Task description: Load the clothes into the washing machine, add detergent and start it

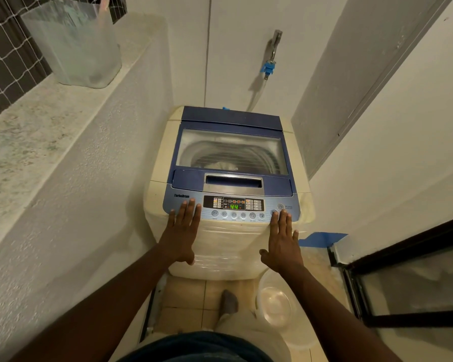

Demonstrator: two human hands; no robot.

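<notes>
A cream top-loading washing machine [162, 163] with a blue lid [232, 121] stands in a narrow alcove. The lid is down; through its window [230, 150] I see the drum and pale clothes [220, 164] inside. The control panel [233, 206] is lit and its green display reads 44. My left hand [181, 231] lies flat, fingers spread, with its fingertips on the panel's left end. My right hand [283, 239] is flat too, its fingertips touching the round buttons at the panel's right end, below the power button [280, 206]. Neither hand holds anything.
A stone ledge [37, 131] runs along the left with a clear plastic tub [76, 43] on it. A tap with a blue hose fitting [268, 66] is on the back wall. A white bucket [275, 304] stands on the tiled floor at the right, beside a dark-framed glass door [408, 283].
</notes>
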